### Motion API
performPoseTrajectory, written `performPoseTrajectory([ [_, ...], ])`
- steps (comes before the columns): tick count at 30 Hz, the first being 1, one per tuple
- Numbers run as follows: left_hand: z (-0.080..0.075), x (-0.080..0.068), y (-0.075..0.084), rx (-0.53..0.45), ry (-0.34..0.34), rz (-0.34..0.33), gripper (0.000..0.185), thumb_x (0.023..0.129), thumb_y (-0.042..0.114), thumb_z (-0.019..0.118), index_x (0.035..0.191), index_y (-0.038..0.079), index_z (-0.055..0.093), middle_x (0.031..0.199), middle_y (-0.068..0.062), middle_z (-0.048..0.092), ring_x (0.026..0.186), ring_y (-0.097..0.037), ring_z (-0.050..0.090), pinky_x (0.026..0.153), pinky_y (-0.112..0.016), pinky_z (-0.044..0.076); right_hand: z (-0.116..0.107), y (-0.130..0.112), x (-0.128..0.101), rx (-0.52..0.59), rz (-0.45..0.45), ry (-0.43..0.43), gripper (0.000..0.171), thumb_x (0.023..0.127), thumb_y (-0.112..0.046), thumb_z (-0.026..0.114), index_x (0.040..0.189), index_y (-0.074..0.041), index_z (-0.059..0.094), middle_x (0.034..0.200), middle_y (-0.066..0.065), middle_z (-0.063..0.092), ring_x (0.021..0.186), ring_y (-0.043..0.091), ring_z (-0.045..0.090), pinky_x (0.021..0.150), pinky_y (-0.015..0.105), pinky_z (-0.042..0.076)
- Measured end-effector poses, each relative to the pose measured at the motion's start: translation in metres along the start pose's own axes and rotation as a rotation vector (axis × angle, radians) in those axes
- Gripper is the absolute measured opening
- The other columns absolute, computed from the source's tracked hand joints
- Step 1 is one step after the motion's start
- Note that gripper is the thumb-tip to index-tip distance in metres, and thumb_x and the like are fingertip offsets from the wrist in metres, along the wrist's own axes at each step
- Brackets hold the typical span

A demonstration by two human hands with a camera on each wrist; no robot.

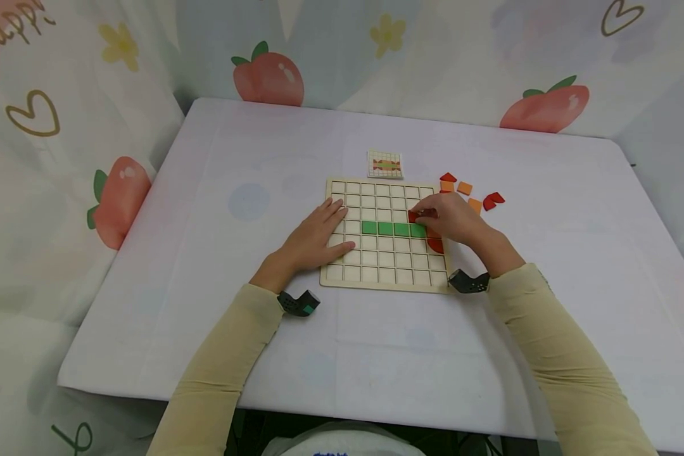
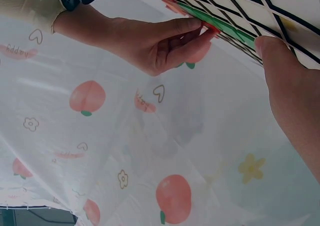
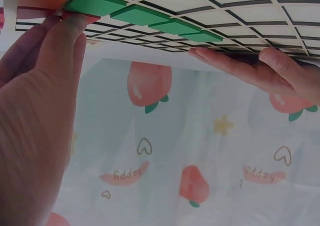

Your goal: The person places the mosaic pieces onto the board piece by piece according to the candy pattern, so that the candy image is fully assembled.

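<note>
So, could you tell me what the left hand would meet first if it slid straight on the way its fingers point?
Probably the row of green tiles: the left hand lies flat on the wooden grid board, fingers aimed up and right, with only empty cells between.

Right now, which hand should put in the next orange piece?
Probably the right hand. It is at the grid board's right side, pinching a red piece, and the loose orange pieces lie just beyond it. The left hand lies flat on the board's far side.
</note>
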State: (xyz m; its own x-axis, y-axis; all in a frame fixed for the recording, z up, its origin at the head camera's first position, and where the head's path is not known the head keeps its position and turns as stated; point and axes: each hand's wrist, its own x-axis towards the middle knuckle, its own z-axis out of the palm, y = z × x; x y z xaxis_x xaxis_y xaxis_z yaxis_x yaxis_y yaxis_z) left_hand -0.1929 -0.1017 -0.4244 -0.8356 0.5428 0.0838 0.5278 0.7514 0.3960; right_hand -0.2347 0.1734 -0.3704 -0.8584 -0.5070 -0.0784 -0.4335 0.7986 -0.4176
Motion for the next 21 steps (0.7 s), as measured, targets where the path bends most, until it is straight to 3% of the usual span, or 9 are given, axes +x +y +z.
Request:
performPoseTrajectory([
  [21,0.0003,0.0001,0.0005,0.001,-0.006,-0.01,0.074,0.081,0.058,0.032,0.135,0.01,0.018,0.14,-0.003,0.009,0.126,-0.016,-0.002,0.1,-0.032,0.006,-0.0069,0.0077,-0.004,0.023,0.092,0.001,0.028,0.078,-0.014,0.061,0.105,-0.005,0.059,0.091,0.006,0.058,0.083,0.018,0.05,0.069,0.034,0.044],
])
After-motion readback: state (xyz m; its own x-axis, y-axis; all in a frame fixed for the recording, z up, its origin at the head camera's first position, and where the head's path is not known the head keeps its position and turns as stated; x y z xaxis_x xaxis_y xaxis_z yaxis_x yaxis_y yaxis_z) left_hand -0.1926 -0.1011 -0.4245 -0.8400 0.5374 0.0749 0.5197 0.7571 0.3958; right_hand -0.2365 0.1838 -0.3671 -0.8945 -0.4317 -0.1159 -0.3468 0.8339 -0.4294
